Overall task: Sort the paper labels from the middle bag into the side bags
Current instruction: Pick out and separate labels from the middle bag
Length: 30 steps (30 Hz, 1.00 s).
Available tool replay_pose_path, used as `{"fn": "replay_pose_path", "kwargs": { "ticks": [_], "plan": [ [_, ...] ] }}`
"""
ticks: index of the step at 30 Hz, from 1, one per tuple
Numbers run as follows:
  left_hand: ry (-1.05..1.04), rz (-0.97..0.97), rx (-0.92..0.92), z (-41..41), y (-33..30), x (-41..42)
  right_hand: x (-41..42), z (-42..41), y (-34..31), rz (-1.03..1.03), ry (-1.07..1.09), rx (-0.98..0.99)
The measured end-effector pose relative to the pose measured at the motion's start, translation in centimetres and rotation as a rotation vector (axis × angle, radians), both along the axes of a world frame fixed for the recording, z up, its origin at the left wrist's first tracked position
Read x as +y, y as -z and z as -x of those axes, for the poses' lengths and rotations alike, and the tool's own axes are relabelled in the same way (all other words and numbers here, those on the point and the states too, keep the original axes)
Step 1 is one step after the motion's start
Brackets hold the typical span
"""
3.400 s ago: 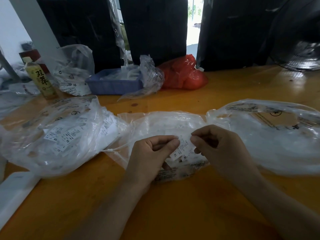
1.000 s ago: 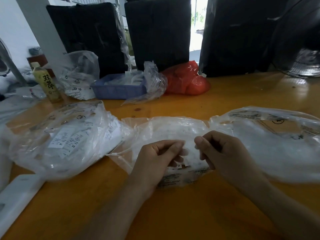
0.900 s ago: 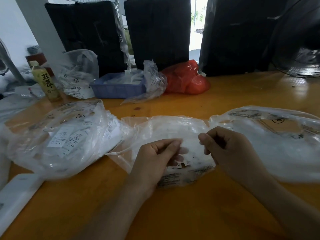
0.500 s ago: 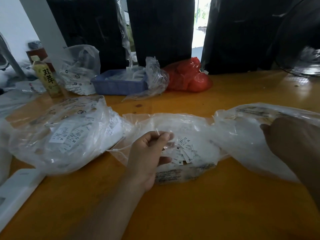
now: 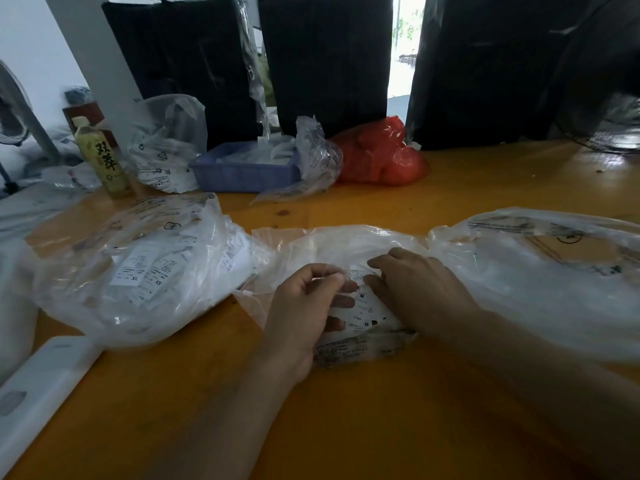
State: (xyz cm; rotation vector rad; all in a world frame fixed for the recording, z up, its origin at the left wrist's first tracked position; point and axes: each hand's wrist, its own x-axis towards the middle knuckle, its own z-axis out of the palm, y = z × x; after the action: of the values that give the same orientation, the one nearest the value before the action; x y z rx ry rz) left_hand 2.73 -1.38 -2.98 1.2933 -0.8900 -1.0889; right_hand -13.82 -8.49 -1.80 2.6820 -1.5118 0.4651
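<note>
Both hands meet over the middle bag (image 5: 332, 244), where the small paper labels (image 5: 367, 308) lie between them. The left hand (image 5: 304, 313) curls its fingers, pinching the clear plastic. The right hand (image 5: 415, 289) reaches among the labels; whether it grips one I cannot tell. The side bags (image 5: 138, 271) (image 5: 540, 282) lie just outside each hand.

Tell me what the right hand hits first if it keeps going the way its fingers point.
The right hand points left, so it would probably meet the loose paper labels in the middle bag, then the left hand. Depth is unclear.
</note>
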Motion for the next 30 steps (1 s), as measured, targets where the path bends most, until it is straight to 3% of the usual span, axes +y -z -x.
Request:
{"fn": "replay_pose_path", "kwargs": {
  "ticks": [5,13,16,22,30],
  "plan": [
    [-0.007,-0.005,-0.014,0.3,0.0,0.1,-0.2,-0.5,0.0,-0.064,0.045,0.073],
    [-0.003,0.005,0.033,0.2,0.1,0.0,2.1,1.4,0.3,-0.044,-0.014,-0.05],
    [0.006,0.028,0.07,0.1,0.2,0.0,2.8,2.3,0.4,-0.025,-0.02,-0.221],
    [0.035,0.057,0.212,-0.2,0.5,-0.2,3.9,3.1,-0.7,-0.206,0.039,-0.903],
    [0.115,0.082,0.15,0.1,0.7,-0.2,3.0,3.5,-0.3,-0.124,0.097,-1.034]
  ]
}}
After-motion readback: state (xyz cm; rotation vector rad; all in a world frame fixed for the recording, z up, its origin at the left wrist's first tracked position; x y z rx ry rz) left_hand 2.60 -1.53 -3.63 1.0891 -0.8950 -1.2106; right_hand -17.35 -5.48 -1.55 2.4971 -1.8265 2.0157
